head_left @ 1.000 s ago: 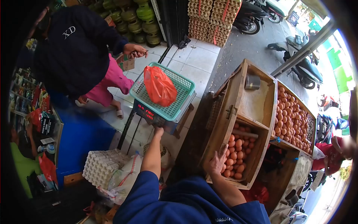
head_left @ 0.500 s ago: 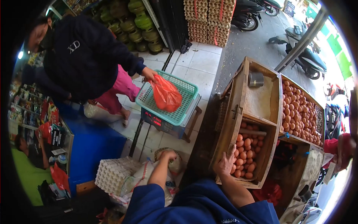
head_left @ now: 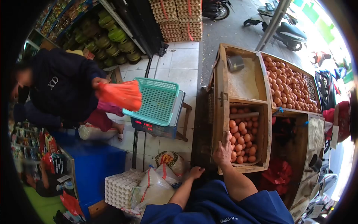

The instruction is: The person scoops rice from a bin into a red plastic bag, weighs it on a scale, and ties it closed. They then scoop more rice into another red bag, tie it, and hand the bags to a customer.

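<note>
My right hand (head_left: 222,154) rests on the near-left wooden rim of an egg box (head_left: 263,158), fingers stretched along the edge. Inside that box, brown eggs (head_left: 243,142) are heaped right beside my fingertips. My left hand (head_left: 195,172) hangs in front of me, fingers loosely bent and apart, with nothing visible in it. Closest to it are filled plastic sacks (head_left: 158,188) and a round patterned sack (head_left: 170,161). A person in a dark hoodie (head_left: 63,80) holds a red plastic bag (head_left: 121,95) beside a green basket (head_left: 172,87) on a digital scale (head_left: 143,126).
Egg trays (head_left: 121,186) stand stacked by the sacks, and taller tied stacks (head_left: 177,18) at the back. A grain compartment (head_left: 244,82) holds a metal can (head_left: 235,63). More eggs (head_left: 287,86) fill a box at right. A blue counter (head_left: 99,164) stands left; a scooter (head_left: 285,31) is parked outside.
The other person has lifted the red bag out of the green basket and moved it left. My left hand has moved right, away from above the sacks. My right hand stays on the rim.
</note>
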The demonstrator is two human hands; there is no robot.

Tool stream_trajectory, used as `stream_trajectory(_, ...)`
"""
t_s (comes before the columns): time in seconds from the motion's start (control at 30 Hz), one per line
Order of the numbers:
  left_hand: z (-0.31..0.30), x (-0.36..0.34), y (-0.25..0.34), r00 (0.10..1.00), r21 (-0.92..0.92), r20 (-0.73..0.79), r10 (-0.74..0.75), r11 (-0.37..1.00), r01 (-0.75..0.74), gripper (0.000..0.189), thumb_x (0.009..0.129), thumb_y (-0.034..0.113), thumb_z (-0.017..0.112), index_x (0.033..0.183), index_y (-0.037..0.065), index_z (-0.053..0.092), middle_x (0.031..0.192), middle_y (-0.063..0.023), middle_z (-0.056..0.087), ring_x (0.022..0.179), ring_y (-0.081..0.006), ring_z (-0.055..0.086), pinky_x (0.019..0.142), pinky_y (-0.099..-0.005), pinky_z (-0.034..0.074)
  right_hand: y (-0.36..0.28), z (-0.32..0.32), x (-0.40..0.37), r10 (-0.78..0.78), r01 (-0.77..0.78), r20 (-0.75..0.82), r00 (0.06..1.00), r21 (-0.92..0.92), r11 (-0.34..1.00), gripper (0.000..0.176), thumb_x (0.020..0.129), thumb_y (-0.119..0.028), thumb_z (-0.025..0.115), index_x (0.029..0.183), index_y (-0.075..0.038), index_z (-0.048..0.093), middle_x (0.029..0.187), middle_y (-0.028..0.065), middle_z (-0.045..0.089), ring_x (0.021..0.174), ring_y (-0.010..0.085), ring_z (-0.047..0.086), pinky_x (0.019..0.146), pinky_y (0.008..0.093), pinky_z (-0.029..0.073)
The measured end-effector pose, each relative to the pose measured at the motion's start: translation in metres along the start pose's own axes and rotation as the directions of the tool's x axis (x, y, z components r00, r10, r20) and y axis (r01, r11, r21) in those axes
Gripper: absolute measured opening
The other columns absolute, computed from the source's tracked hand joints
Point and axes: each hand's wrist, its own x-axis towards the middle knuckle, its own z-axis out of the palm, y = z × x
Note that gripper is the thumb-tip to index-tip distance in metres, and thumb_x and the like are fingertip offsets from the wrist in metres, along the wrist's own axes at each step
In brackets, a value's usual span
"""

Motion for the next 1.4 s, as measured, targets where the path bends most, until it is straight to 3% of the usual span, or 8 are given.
stream_trajectory(0.2, -0.046, 0.035, -0.065, 0.720, 0.112, -0.665, 0.197, 0.980, -0.165, 0.020, 0.088, 0.017, 0.052, 0.087, 0.000, 0.063, 0.076, -0.0138, 0.067, 0.073, -0.0296, 0.066, 0.067, -0.0399, 0.051, 0.003, 0.000, -0.004, 0.012, -0.012, -0.040, 0.999, 0.000, 1.000, 0.026, 0.065, -0.007, 0.059, 0.089, 0.002, 0.060, 0.144, 0.0255, 0.022, 0.111, 0.0348, 0.045, 0.094, 0.0401, 0.039)
stream_trajectory(0.27, -0.085, 0.005, -0.049, 0.929, -0.362, -0.354, -0.102, 0.932, -0.036, 0.022, 0.090, 0.018, 0.051, 0.089, 0.000, 0.062, 0.073, -0.0114, 0.066, 0.068, -0.0210, 0.066, 0.062, -0.0326, 0.051, 0.007, 0.002, -0.007, 0.022, -0.023, -0.066, 0.998, -0.005, 1.000, 0.027, 0.065, -0.009, 0.060, 0.090, 0.001, 0.059, 0.145, 0.0252, 0.022, 0.110, 0.0350, 0.046, 0.091, 0.0415, 0.039)
stream_trajectory(0.53, -0.073, -0.082, -0.016, 0.628, -0.213, -0.752, 0.202, 0.827, -0.521, 0.018, 0.094, 0.017, 0.051, 0.096, 0.002, 0.060, 0.079, -0.0063, 0.065, 0.067, -0.0119, 0.060, 0.061, -0.0234, 0.047, 0.023, -0.005, -0.019, -0.023, 0.072, -0.175, 0.984, 0.281, 0.957, 0.029, 0.070, -0.029, 0.065, 0.081, -0.002, 0.063, 0.143, 0.0295, 0.023, 0.124, 0.0426, 0.033, 0.102, 0.0473, 0.029)
stream_trajectory(0.77, 0.056, -0.115, 0.042, 0.674, -0.394, -0.714, 0.192, 0.686, -0.612, 0.016, 0.094, 0.014, 0.051, 0.103, 0.003, 0.057, 0.085, -0.0056, 0.063, 0.072, -0.0102, 0.059, 0.066, -0.0206, 0.049, 0.139, -0.129, -0.125, -0.044, 0.150, -0.174, 0.984, 0.661, 0.735, 0.015, 0.083, -0.019, 0.058, 0.086, -0.004, 0.058, 0.078, 0.0165, 0.058, 0.075, 0.0334, 0.059, 0.067, 0.0414, 0.047)
stream_trajectory(0.97, 0.198, -0.127, 0.192, 0.782, -0.413, -0.553, 0.289, 0.720, -0.558, 0.038, 0.095, 0.024, 0.049, 0.129, 0.006, 0.045, 0.104, -0.0109, 0.062, 0.088, -0.0182, 0.061, 0.080, -0.0284, 0.049, 0.366, -0.124, -0.323, 0.497, -0.571, 0.282, 0.821, 0.447, 0.689, 0.031, 0.083, -0.031, 0.051, 0.096, -0.006, 0.065, 0.091, 0.0182, 0.066, 0.087, 0.0313, 0.064, 0.077, 0.0406, 0.050)
stream_trajectory(1.1, 0.295, -0.113, 0.302, 0.861, -0.430, -0.293, 0.417, 0.746, -0.508, 0.076, 0.094, 0.028, 0.049, 0.148, 0.015, -0.003, 0.147, -0.0174, 0.023, 0.117, -0.0298, 0.049, 0.100, -0.0395, 0.036, 0.527, -0.121, -0.503, 0.797, -0.739, 0.554, 0.240, -0.429, 0.520, 0.041, 0.081, -0.030, 0.053, 0.117, -0.014, 0.061, 0.116, 0.0120, 0.062, 0.107, 0.0269, 0.060, 0.086, 0.0465, 0.048)
stream_trajectory(1.17, 0.333, -0.087, 0.337, 0.845, -0.194, -0.119, 0.522, 0.822, -0.535, 0.078, 0.094, 0.026, 0.050, 0.147, 0.014, -0.006, 0.147, -0.0214, 0.021, 0.118, -0.0295, 0.047, 0.101, -0.0398, 0.034, 0.546, -0.168, -0.562, 0.925, -0.971, 0.377, -0.041, -0.234, 0.052, 0.041, 0.080, -0.031, 0.054, 0.111, -0.006, 0.064, 0.116, 0.0151, 0.061, 0.106, 0.0297, 0.060, 0.089, 0.0443, 0.047)
stream_trajectory(1.4, 0.469, -0.041, 0.439, 0.701, 0.123, 0.439, 0.562, 0.735, -0.667, 0.069, 0.092, 0.017, 0.054, 0.147, 0.008, 0.013, 0.142, -0.0233, 0.031, 0.120, -0.0260, 0.048, 0.097, -0.0324, 0.040, 0.591, -0.194, -0.675, 0.988, -0.946, 0.154, 0.000, 0.321, -0.050, 0.038, 0.081, -0.038, 0.057, 0.100, -0.007, 0.068, 0.104, 0.0172, 0.065, 0.101, 0.0329, 0.060, 0.090, 0.0400, 0.047)
